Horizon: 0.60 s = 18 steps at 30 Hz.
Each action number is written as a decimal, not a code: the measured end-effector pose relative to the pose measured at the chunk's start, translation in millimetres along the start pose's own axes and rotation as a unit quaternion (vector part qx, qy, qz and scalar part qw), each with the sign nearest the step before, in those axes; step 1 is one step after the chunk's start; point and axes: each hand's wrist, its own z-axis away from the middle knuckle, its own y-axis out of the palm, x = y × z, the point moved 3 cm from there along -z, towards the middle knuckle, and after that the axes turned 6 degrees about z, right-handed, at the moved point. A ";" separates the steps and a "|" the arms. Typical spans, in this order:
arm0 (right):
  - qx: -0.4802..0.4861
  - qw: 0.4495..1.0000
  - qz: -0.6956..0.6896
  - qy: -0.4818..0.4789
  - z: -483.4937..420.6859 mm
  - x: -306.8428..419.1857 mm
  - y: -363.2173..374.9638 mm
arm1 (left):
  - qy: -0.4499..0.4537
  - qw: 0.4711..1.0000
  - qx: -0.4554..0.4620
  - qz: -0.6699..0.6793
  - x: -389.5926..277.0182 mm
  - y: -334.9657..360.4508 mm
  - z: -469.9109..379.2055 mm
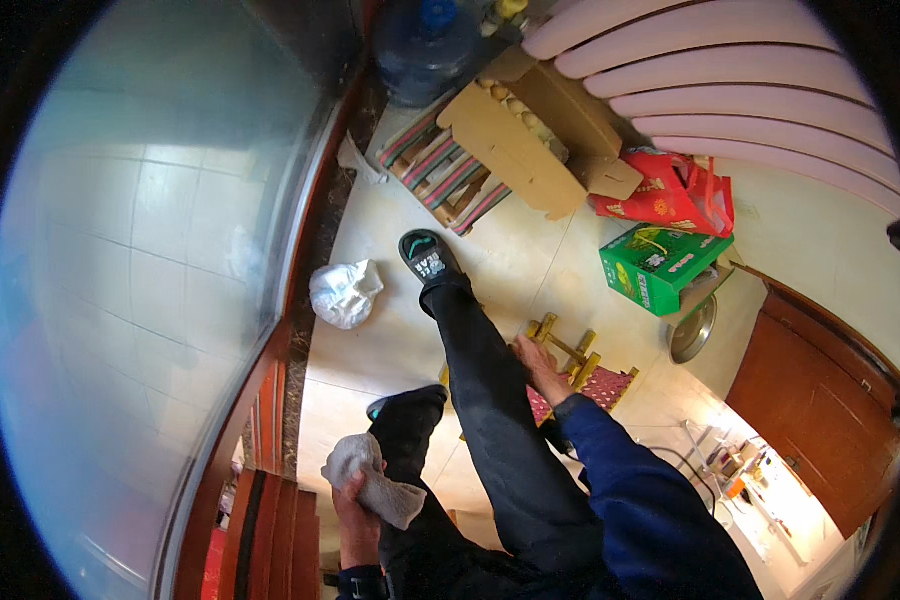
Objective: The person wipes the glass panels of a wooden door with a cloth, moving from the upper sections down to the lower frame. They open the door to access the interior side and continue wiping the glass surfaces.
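Observation:
My left hand, low in the picture, holds a bunched greyish cloth in front of my dark trouser leg. To the right of my other leg, my right hand is at the yellow frame of a small folding stool with a red patterned seat; its fingers are partly hidden, so its grip cannot be told. A glass pane in a reddish wooden frame fills the left side. Between it and my slippered foot lies a crumpled white plastic bundle on the tiled floor.
Ahead stands an open cardboard box with eggs, beside a striped stool and a blue water jug. Towards the right are a red bag, a green box, a metal bowl and a wooden cabinet. A pink radiator stands top right.

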 end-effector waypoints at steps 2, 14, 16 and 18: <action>-0.141 0.990 -0.011 0.025 26.4 28.1 -49.8 | 0.017 1.000 0.004 -0.019 -17.4 12.9 20.3; 0.100 0.877 -0.247 -0.401 301.6 270.7 -135.1 | 0.187 0.962 0.148 -0.132 -60.2 54.5 193.0; 0.147 0.879 -0.264 -0.369 326.0 285.0 -133.7 | 0.201 0.952 0.184 -0.140 -71.3 25.3 231.2; 0.139 0.873 -0.271 -0.381 349.4 295.0 -134.7 | 0.227 0.947 0.113 -0.197 -91.6 -25.9 270.2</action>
